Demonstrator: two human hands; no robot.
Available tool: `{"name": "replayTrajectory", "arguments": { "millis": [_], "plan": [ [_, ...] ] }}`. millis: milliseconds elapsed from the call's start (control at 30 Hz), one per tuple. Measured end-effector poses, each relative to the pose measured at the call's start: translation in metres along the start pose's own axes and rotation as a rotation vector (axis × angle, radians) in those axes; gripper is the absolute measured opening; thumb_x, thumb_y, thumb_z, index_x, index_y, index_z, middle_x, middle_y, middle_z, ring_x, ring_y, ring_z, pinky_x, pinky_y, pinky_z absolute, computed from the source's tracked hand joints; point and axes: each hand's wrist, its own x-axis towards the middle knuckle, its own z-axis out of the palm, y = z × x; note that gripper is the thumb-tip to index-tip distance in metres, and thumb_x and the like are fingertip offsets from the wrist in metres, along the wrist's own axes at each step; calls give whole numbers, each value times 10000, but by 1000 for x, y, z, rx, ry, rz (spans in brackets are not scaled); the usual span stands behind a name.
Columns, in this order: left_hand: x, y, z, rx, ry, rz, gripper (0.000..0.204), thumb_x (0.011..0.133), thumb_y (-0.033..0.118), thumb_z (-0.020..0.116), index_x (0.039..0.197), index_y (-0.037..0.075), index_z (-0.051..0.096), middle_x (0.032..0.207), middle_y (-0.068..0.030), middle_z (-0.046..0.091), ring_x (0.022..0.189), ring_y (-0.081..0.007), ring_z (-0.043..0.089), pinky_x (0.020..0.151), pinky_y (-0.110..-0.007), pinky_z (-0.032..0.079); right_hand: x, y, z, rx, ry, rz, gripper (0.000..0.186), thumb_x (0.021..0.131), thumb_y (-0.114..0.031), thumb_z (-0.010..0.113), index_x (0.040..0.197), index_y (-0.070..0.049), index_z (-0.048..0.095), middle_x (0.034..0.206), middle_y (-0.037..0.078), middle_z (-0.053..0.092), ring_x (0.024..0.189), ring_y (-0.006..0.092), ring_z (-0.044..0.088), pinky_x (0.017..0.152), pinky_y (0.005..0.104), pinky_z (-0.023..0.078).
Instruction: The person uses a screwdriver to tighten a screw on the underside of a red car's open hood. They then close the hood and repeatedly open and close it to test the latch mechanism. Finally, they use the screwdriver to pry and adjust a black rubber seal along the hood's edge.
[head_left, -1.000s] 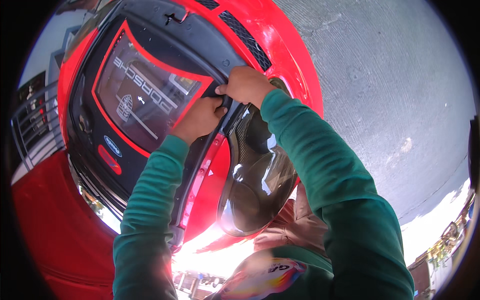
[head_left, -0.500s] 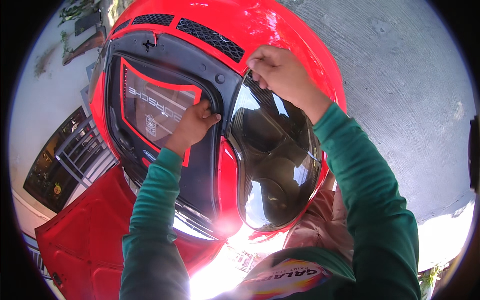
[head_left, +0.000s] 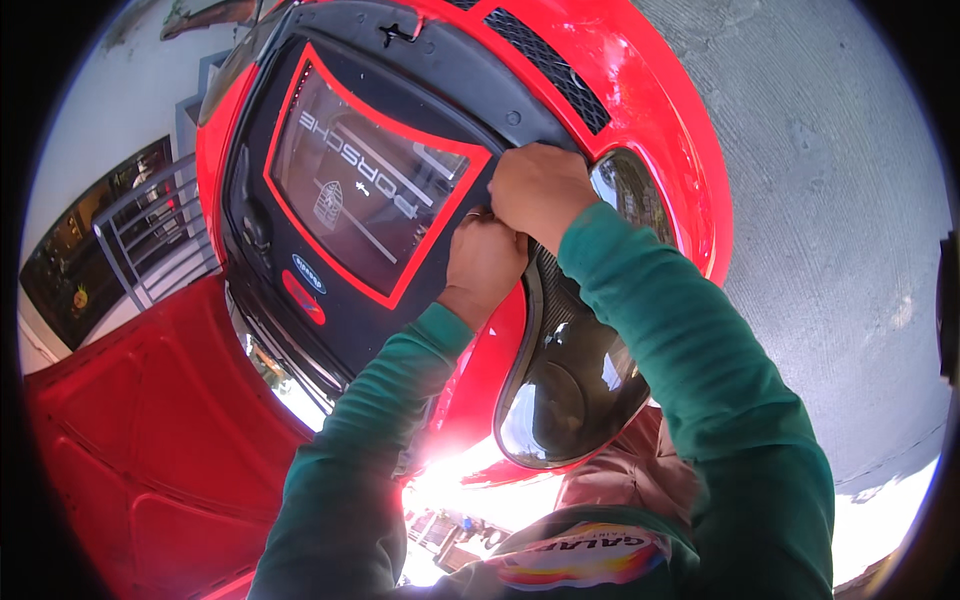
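My left hand [head_left: 487, 258] is closed, its fingers curled at the black rubber seal on the right side of the red car's front compartment. Touching it from above and to the right, my right hand [head_left: 543, 192] is closed too, knuckles up. Whatever lies between the fingers is hidden. Just left of both hands lies the black compartment panel with a clear window framed in a red border [head_left: 388, 297]. A smoked, glossy headlight cover [head_left: 560, 400] sits to the right, partly behind my right forearm.
A red ribbed panel [head_left: 170, 430] stands at the lower left, beside a grey metal railing [head_left: 150, 215]. Black mesh vents [head_left: 550, 65] run along the red bodywork [head_left: 660, 100]. Grey concrete [head_left: 820, 250] extends on the right. Bright sunlight glares off the bodywork below my hands.
My right hand has moved down from the headlight cover's upper edge to join my left hand at the seal. My left hand's fingers have curled in. The view has shifted, so the car appears higher.
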Motion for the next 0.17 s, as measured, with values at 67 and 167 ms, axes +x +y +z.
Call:
{"name": "replayTrajectory", "arguments": {
  "millis": [67,167],
  "plan": [
    [-12,-5,-7,-216,-21,-69,289,890,154,747,1139,8,735,904,-221,741,896,-425,701,827,-475,578,8,-14,-11,-124,-128,90,276,905,-261,766,1070,-45,812,1168,181,781,1113,321,758,927,433,609],
    [-30,-36,5,-796,-80,-197,491,935,194,751,1417,119,690,1291,-293,705,1291,-311,662,1096,-448,501,17,-29,-3,-119,-122,174,314,884,-274,794,1096,-44,810,1175,169,784,1132,308,755,940,410,608]
  ]
}}
